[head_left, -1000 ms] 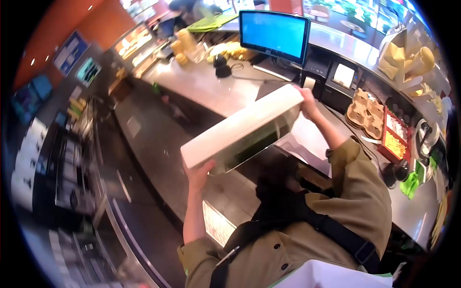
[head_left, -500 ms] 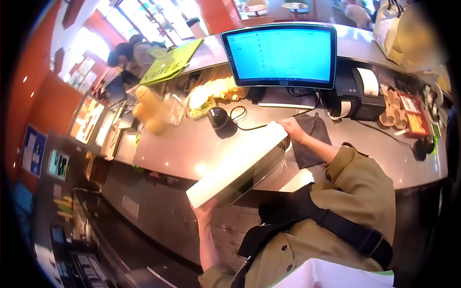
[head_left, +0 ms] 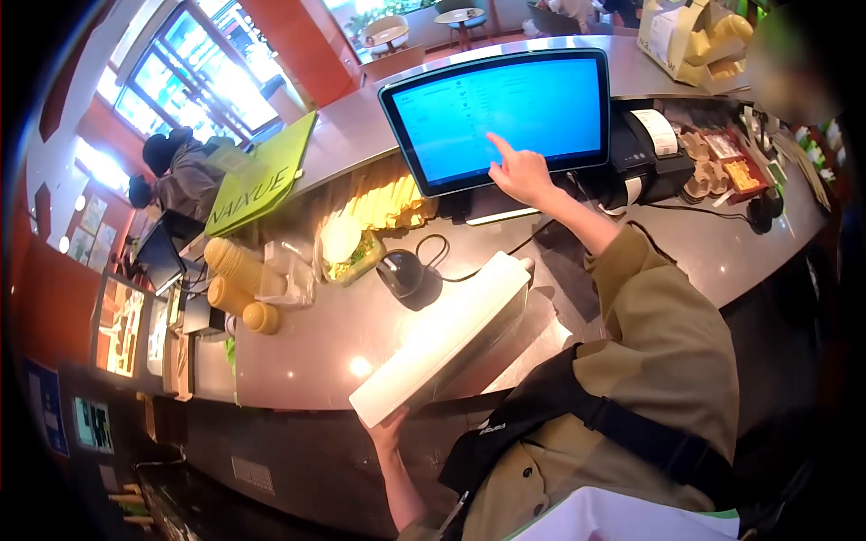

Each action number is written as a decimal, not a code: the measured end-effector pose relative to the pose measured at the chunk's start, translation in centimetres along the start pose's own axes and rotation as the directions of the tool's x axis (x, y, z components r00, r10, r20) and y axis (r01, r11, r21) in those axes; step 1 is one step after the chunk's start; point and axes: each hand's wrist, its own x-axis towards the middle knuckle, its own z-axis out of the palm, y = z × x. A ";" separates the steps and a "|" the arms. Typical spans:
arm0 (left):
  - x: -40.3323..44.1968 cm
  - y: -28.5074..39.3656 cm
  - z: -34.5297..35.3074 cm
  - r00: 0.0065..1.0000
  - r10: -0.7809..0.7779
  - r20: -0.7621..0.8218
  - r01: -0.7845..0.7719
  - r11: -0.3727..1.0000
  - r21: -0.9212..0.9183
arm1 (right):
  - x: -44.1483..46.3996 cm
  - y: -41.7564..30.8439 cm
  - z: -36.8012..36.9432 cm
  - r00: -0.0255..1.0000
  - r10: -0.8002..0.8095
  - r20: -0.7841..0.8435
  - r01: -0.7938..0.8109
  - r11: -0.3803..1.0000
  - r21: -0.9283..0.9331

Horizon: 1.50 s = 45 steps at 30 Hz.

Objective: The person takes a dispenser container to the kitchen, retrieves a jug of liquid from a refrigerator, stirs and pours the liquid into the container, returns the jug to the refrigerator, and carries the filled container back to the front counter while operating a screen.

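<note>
A long white box (head_left: pixel 442 338) lies tilted at the counter's near edge, with a dark, glossy side facing me. My left hand (head_left: pixel 388 428) grips its lower left end, fingers wrapped round the edge. My right hand (head_left: pixel 520 173) is off the box, its index finger stretched out in front of the blue-lit touchscreen (head_left: pixel 505 108) and the other fingers curled. Whether the fingertip touches the glass cannot be told. A black scanner (head_left: pixel 400 273) with a coiled cable stands on the counter (head_left: pixel 316 352) behind the box.
Stacked tan cups (head_left: pixel 236 266) and a clear tub of yellow packets (head_left: pixel 347 257) stand left. A green sign (head_left: pixel 262 185) leans nearby. Right are a receipt printer (head_left: pixel 645 149), cardboard carriers (head_left: pixel 704 176) and a paper bag (head_left: pixel 695 45). A person (head_left: pixel 185 176) is at the far left.
My right hand has let go of the box and moved up to the screen. The box, still in my left hand, has come over the counter's edge. The view has turned left.
</note>
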 end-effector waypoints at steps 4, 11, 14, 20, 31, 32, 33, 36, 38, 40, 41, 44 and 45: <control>1.1 -1.5 -1.1 0.999 0.020 0.043 -0.019 0.999 -0.026 | -1.4 2.0 -1.1 0.999 0.013 0.032 -0.014 1.000 0.016; 2.1 0.3 -1.4 0.995 -0.066 0.080 0.058 0.994 0.091 | -0.2 4.5 -1.9 0.962 -0.169 -0.214 0.160 0.985 -0.057; 1.8 0.1 -1.8 0.996 -0.051 0.077 0.038 0.986 0.163 | 0.2 4.4 -2.1 0.960 -0.180 -0.216 0.174 0.984 -0.050; 1.6 1.1 -1.1 0.992 -0.055 0.114 0.042 0.993 0.107 | 1.7 3.4 -1.7 0.954 -0.212 -0.213 0.202 0.977 -0.067; 1.0 3.3 2.6 0.985 0.157 0.078 -0.158 0.987 0.014 | 3.1 3.1 0.4 0.897 -0.310 -0.314 0.318 0.948 -0.027; 0.9 2.9 2.5 0.981 0.176 0.078 -0.179 0.984 0.026 | 3.3 3.1 0.3 0.902 -0.309 -0.303 0.313 0.949 -0.036; 0.9 2.5 2.3 0.978 0.195 0.078 -0.199 0.979 0.038 | 3.3 3.0 0.1 0.906 -0.305 -0.293 0.305 0.951 -0.046; 0.9 1.7 1.8 0.981 0.182 0.060 -0.186 0.980 0.071 | 3.7 2.7 -0.6 0.908 -0.308 -0.285 0.306 0.951 -0.053; 0.9 1.4 1.4 0.984 0.165 0.062 -0.170 0.982 0.081 | 3.8 2.8 -0.6 0.900 -0.319 -0.296 0.318 0.946 -0.053; 0.8 1.4 1.4 0.987 0.148 0.058 -0.152 0.986 0.064 | 4.1 3.2 -0.3 0.886 -0.339 -0.315 0.339 0.939 -0.056; 0.7 1.5 1.5 0.989 0.136 0.048 -0.139 0.989 0.058 | 4.3 3.2 -0.3 0.887 -0.338 -0.314 0.339 0.939 -0.052; 0.4 1.5 1.6 0.996 0.092 0.011 -0.092 0.994 0.056 | 4.4 3.2 -0.3 0.897 -0.323 -0.303 0.324 0.945 -0.048; 0.3 1.5 1.6 0.997 0.077 -0.002 -0.077 0.996 0.055 | 4.6 3.1 -0.4 0.902 -0.309 -0.301 0.308 0.950 -0.053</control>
